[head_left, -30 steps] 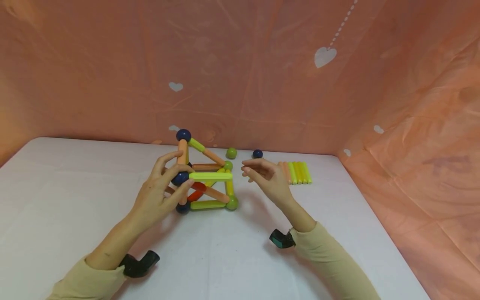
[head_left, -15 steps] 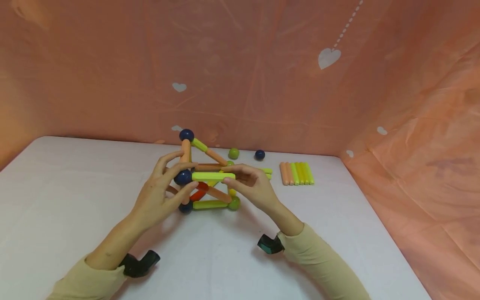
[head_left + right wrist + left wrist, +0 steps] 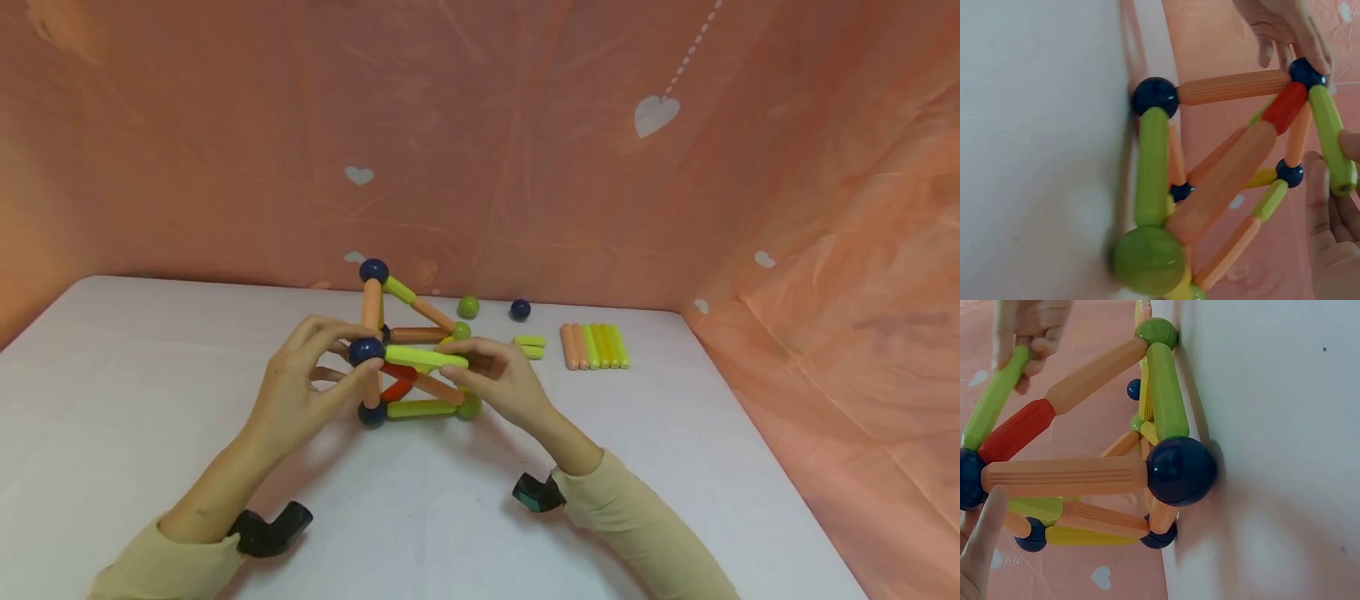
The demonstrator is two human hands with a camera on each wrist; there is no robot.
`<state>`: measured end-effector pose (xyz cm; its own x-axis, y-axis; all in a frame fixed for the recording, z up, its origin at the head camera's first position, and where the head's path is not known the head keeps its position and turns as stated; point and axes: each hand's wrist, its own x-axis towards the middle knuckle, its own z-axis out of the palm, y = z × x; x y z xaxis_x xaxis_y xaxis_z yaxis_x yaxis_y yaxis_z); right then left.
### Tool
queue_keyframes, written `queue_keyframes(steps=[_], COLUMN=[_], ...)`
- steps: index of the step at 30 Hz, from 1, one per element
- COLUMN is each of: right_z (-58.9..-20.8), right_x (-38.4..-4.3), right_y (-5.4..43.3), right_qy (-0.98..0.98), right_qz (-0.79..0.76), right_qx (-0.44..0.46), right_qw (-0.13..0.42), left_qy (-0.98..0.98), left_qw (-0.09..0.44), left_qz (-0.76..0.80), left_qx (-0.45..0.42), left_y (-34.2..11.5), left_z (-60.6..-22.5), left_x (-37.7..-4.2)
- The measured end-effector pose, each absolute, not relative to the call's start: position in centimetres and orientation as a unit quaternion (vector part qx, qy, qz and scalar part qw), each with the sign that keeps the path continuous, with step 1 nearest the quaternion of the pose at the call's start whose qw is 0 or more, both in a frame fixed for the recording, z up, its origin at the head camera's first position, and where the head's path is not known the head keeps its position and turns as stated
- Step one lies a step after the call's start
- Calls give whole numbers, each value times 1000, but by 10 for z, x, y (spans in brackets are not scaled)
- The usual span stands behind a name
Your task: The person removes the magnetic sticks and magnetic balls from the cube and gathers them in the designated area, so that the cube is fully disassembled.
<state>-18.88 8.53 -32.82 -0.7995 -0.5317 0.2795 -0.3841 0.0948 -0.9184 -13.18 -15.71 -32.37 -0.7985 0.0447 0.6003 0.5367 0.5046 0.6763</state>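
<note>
A standing frame of magnetic rods and balls has navy balls on its left and green balls on its right. My left hand [image 3: 296, 383] pinches the navy ball [image 3: 366, 352] at its upper front corner. From that ball a light-green rod [image 3: 412, 357] sticks out to the right, slanting slightly down. My right hand [image 3: 510, 383] pinches the rod's free end between thumb and fingers. In the left wrist view an orange rod [image 3: 1072, 476] joins this corner to the lower navy ball [image 3: 1182, 471]. A red rod [image 3: 1284, 109] and an orange rod [image 3: 1222, 181] slope from it down to a green ball [image 3: 1149, 260].
Behind the frame lie a loose green ball [image 3: 468, 307] and a loose navy ball [image 3: 520, 310]. Two short light-green rods [image 3: 530, 352] lie right of my right hand. Beyond them is a row of several longer rods [image 3: 595, 347]. A pink curtain [image 3: 480, 150] hangs behind the white table [image 3: 450, 517].
My right hand has come left and taken hold of the light-green rod's free end, which has dipped slightly. My left hand's fingers have shifted lower, around the navy ball.
</note>
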Motion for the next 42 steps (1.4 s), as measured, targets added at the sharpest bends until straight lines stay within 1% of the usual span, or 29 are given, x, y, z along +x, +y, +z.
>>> queue_keyframes(steps=[7,15,31,42], right_z=[-339,-344,-350,-356], right_x=[-186,-189,-194,-200], right_y=[96,119,168,203], right_qy=[746,756,787,799], right_qz=[-595,-595,-588,-591], right_qx=[-290,-270,-187,-109], right_qw=[67,42,17,-33], left_qy=[-831,-834,-834,-832], left_qw=[257,252,241,245], left_qz=[-462,-464,-472,-472], left_qx=[-170,-160,-152,-160], left_y=[-156,-157,-156,-156], left_z=[-324,-324,-325,-325], left_x=[-131,-130,-130,-131])
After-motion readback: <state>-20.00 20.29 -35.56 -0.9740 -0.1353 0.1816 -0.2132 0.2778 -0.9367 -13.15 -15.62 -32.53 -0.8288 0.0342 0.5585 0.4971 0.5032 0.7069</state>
